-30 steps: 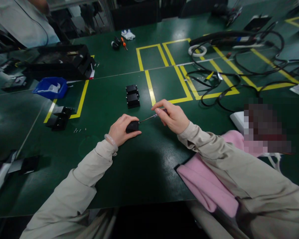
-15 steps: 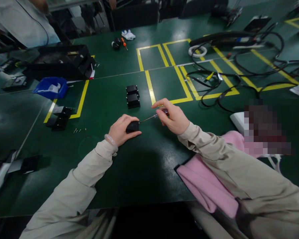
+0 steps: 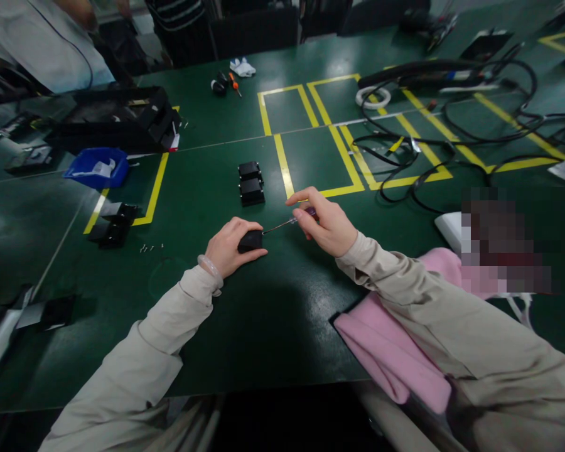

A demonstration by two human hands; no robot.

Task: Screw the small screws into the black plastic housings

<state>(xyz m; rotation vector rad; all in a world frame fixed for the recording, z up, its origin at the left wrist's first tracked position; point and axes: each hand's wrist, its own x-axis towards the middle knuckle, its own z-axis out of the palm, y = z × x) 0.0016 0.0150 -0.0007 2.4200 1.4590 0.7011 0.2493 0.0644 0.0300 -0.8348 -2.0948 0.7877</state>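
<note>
My left hand (image 3: pixel 228 247) grips a small black block (image 3: pixel 251 241) against the green table, thumb and fingers on opposite sides. In my right hand (image 3: pixel 327 223) is a screwdriver (image 3: pixel 293 220), held by its handle with the index finger stretched out. Its thin shaft points left and its tip meets the block's right side, at what looks like a screw. Beyond my hands stand two similar black blocks (image 3: pixel 251 190), one behind the other, with small shiny bits at their sides. Several small screws (image 3: pixel 150 248) lie on the table left of my left hand.
At left are black parts (image 3: pixel 109 233), a blue tray (image 3: pixel 98 167) and a black bin (image 3: pixel 117 119). An orange screwdriver (image 3: pixel 234 84) lies at the back. Black cables (image 3: pixel 400 166) loop across the right. A pink cloth (image 3: pixel 390 351) lies under my right forearm. People stand across the table.
My hands, the block and the screwdriver stay almost in place. In the background, a person in dark striped clothing has come into view across the table.
</note>
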